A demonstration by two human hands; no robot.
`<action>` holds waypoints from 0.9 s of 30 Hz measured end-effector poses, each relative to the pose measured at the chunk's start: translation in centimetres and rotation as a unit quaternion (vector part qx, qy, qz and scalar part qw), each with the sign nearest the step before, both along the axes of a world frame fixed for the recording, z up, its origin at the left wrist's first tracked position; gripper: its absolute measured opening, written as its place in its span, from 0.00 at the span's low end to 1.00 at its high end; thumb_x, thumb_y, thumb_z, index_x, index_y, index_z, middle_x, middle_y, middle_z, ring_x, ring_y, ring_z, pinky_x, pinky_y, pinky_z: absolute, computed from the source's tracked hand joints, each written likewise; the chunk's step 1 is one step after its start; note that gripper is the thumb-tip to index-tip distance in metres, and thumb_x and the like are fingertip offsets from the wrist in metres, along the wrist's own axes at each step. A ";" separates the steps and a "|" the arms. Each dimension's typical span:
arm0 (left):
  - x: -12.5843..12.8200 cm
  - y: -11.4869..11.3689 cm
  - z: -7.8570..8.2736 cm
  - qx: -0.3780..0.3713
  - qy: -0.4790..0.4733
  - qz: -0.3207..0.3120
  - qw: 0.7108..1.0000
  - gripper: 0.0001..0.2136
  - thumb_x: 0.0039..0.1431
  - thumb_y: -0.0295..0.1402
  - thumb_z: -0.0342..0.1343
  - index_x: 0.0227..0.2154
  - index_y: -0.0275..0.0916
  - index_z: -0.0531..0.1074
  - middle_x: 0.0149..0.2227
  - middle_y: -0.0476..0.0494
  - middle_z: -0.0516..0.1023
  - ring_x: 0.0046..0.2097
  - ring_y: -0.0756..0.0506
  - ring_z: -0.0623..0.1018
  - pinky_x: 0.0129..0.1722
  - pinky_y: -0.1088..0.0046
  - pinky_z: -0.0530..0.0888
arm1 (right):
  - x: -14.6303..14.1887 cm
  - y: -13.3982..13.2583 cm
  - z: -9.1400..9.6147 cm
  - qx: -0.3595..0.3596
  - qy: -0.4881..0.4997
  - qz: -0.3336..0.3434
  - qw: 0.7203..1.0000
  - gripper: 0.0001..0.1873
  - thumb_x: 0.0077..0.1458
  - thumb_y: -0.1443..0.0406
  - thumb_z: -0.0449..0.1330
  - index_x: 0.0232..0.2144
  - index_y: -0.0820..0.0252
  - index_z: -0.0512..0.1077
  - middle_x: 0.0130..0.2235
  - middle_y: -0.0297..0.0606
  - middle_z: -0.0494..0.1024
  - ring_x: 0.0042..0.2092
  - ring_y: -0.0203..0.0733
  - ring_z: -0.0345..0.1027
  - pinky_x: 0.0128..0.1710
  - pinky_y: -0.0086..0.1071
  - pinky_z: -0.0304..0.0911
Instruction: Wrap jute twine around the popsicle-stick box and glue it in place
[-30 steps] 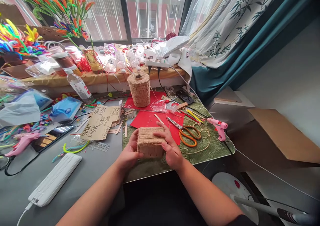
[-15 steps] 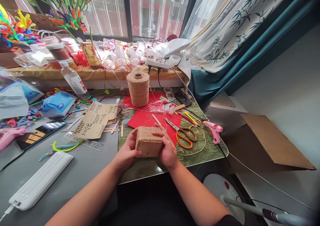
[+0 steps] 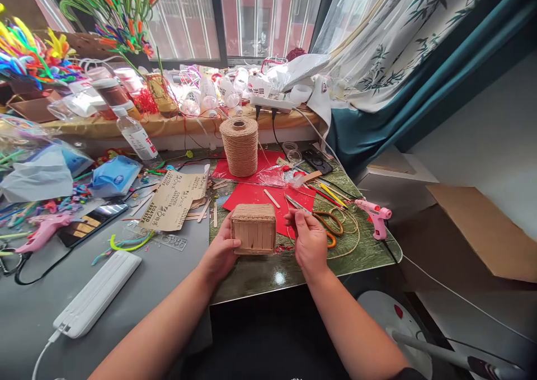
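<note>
The fingers (image 3: 235, 243) of the left hand (image 3: 220, 252) are grasping the left side of a small box (image 3: 254, 235), with the thumb laid on its front face. The fingers of the right hand (image 3: 311, 244) are away from the box, just to the right of it; thumb and forefinger are bent close together, but I cannot tell if they pinch something small. The box is in the middle of the frame, a little below the centre. Its top is covered with rows of twine, and its front shows flat wooden strips. Whether it touches the table (image 3: 168, 324) below, I cannot tell.

Near the right hand are scissors (image 3: 297, 203) with orange handles, partly hidden behind this hand. Behind the box, a red sheet (image 3: 242, 195) lies on the green part of the table, and one wooden stick (image 3: 272, 198) rests over it. Farther, at the upper centre of the frame, a big spool of twine (image 3: 240, 151) stands upright.

To the left of the centre there are brown sandpaper sheets (image 3: 168, 202) with printed letters. A white power bank (image 3: 98, 295) with a cable lies at the lower left. One pink glue gun (image 3: 377, 217) is at the right edge of the table, and another pink glue gun (image 3: 45, 232) is at the far left, beside a dark phone (image 3: 93, 223)
</note>
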State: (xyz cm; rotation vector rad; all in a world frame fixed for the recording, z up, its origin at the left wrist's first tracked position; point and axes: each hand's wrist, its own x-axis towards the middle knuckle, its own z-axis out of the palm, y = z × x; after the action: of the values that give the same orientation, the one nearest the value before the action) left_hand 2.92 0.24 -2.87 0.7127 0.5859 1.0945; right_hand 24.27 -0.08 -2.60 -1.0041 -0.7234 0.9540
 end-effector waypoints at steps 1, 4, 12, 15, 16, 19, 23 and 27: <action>0.0 0.0 0.1 -0.001 -0.002 0.002 1.000 0.43 0.49 0.33 0.69 0.68 0.49 0.60 0.65 0.39 0.71 0.66 0.30 0.69 0.63 0.50 0.69 | 0.2 -0.1 -0.1 -0.011 0.006 0.018 1.000 0.12 0.59 0.54 0.69 0.38 0.56 0.82 0.36 0.40 0.84 0.36 0.43 0.75 0.43 0.42 0.72; -0.1 -0.1 0.2 -0.003 -0.006 0.012 1.000 0.41 0.51 0.33 0.68 0.68 0.48 0.60 0.65 0.39 0.71 0.66 0.30 0.70 0.63 0.50 0.69 | 0.3 -0.5 -0.3 -0.030 0.015 0.057 0.998 0.13 0.52 0.56 0.75 0.35 0.57 0.83 0.32 0.38 0.83 0.32 0.42 0.74 0.36 0.39 0.71; -0.1 -0.3 0.1 0.009 -0.005 0.011 1.000 0.42 0.49 0.32 0.70 0.68 0.50 0.60 0.67 0.39 0.69 0.67 0.30 0.68 0.64 0.49 0.67 | -0.3 -0.9 1.2 -0.004 -0.030 0.088 0.996 0.13 0.50 0.58 0.77 0.29 0.57 0.78 0.29 0.33 0.78 0.29 0.37 0.68 0.32 0.34 0.66; 0.0 -0.2 -0.1 0.024 0.008 0.012 1.000 0.43 0.49 0.33 0.72 0.67 0.49 0.60 0.68 0.39 0.67 0.68 0.30 0.66 0.66 0.49 0.65 | -0.4 -0.8 1.7 -0.019 -0.040 0.116 0.992 0.12 0.52 0.56 0.75 0.33 0.56 0.81 0.32 0.35 0.80 0.32 0.39 0.70 0.34 0.35 0.68; 0.0 -0.2 -0.2 0.030 0.018 0.015 0.999 0.43 0.49 0.33 0.72 0.67 0.49 0.60 0.68 0.39 0.66 0.69 0.30 0.65 0.66 0.49 0.65 | -0.4 -0.8 1.8 -0.025 -0.050 0.118 0.991 0.12 0.53 0.56 0.74 0.35 0.56 0.82 0.33 0.36 0.81 0.33 0.40 0.72 0.35 0.36 0.69; 0.1 -0.1 -0.9 0.079 0.071 0.048 0.993 0.43 0.49 0.34 0.73 0.67 0.51 0.59 0.69 0.40 0.64 0.70 0.32 0.63 0.68 0.50 0.64 | -0.1 -0.7 2.2 -0.030 -0.112 0.102 0.988 0.12 0.54 0.56 0.73 0.37 0.57 0.84 0.36 0.39 0.83 0.37 0.43 0.74 0.38 0.37 0.71; 0.2 -0.4 -2.3 0.203 0.183 0.123 0.954 0.44 0.50 0.34 0.73 0.67 0.53 0.56 0.68 0.40 0.63 0.71 0.34 0.63 0.70 0.52 0.61 | 0.4 -0.5 2.3 -0.033 -0.199 0.069 0.977 0.11 0.56 0.57 0.70 0.34 0.59 0.84 0.36 0.40 0.83 0.37 0.44 0.75 0.38 0.36 0.71; 0.3 -0.9 -3.1 0.266 0.280 0.165 0.907 0.42 0.52 0.34 0.71 0.67 0.51 0.54 0.67 0.38 0.63 0.69 0.35 0.65 0.70 0.53 0.62 | 0.7 -0.7 2.4 -0.055 -0.246 0.050 0.966 0.10 0.57 0.58 0.69 0.34 0.59 0.83 0.34 0.39 0.84 0.35 0.45 0.76 0.38 0.37 0.72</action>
State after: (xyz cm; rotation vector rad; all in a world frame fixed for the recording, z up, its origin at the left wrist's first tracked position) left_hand 3.19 -0.68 -5.97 1.4752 0.9323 1.3894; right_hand 24.98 -0.81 -0.23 -1.3337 -1.1524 0.8417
